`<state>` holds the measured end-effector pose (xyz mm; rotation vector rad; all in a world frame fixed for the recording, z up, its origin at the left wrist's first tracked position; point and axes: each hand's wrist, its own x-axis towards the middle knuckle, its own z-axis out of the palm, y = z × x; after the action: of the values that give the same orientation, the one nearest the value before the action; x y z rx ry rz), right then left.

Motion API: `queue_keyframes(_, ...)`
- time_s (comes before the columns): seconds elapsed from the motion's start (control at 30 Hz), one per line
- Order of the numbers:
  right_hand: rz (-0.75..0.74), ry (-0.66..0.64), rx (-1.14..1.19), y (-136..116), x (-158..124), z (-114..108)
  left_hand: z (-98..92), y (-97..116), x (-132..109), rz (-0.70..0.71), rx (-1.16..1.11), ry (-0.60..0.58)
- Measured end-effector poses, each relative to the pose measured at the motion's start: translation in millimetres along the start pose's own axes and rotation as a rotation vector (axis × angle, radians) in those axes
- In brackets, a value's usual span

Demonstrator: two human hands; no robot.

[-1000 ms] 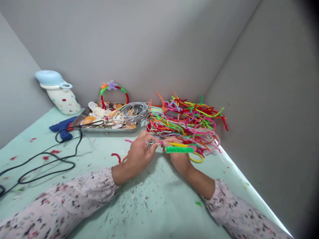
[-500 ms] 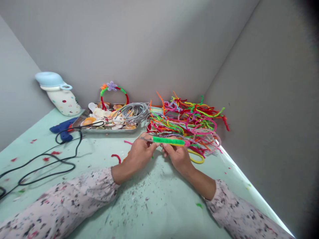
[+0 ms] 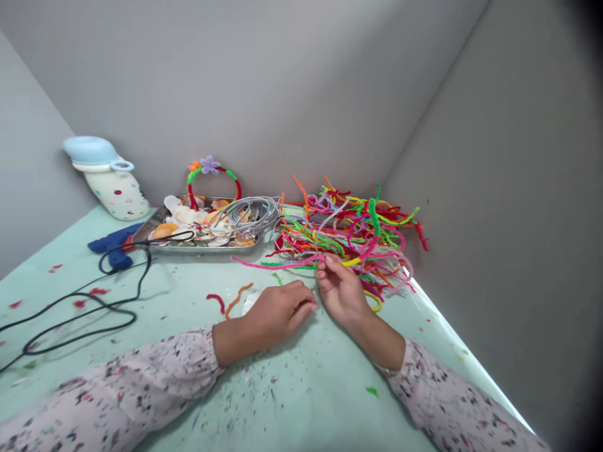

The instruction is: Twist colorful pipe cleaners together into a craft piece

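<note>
1. Hand, right (image 3: 342, 292): thumb and fingertips pinch a pink strand (image 3: 277, 266) and, apparently, the lower end of a wrapped band (image 3: 369, 248).
2. Pink strand: long axis roughly parallel to the far edge of the surface (image 3: 330, 395); its free end points toward the left edge.
3. Left hand (image 3: 282, 307): loosely curled, palm down, on the near side of the strand and apart from it; whether it holds anything cannot be told. It lies nearer the free end than the right hand does.
4. Wrapped band: curves from the pinch toward the far right corner, green tip uppermost.
5. Beyond: pile of fuzzy strands (image 3: 325, 235) near that corner; metal tray (image 3: 207, 250) along the far edge.
</note>
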<state>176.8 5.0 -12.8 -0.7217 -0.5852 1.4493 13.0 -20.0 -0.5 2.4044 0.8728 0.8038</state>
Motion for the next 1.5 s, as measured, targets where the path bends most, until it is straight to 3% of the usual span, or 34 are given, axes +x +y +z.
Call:
queue_keyframes(0.1, 0.042, -0.072, 0.024, -1, -4, 2, 1.3, -6, 3, -0.07, 0.045, 0.01)
queue_keyframes(0.3, 0.072, -0.163, -0.057, 2, -8, 3, -4.8, -14, 6, -0.06, 0.057, 0.315)
queue_keyframes(0.53, 0.076, -0.203, -0.115, 3, -12, 4, -9.8, -12, 3, -0.042, 0.047, 0.509)
queue_keyframes(0.73, 0.059, -0.207, -0.161, 3, -13, 3, -9.2, -25, 6, 0.128, 0.177, 0.492)
queue_keyframes(0.9, 0.061, -0.18, -0.199, 2, -11, 2, -9.2, -26, 6, 0.19, 0.21, 0.465)
queue_keyframes(1.5, 0.065, -0.197, -0.261, 2, -13, 1, -12.9, -15, 4, 0.038, 0.097, 0.283)
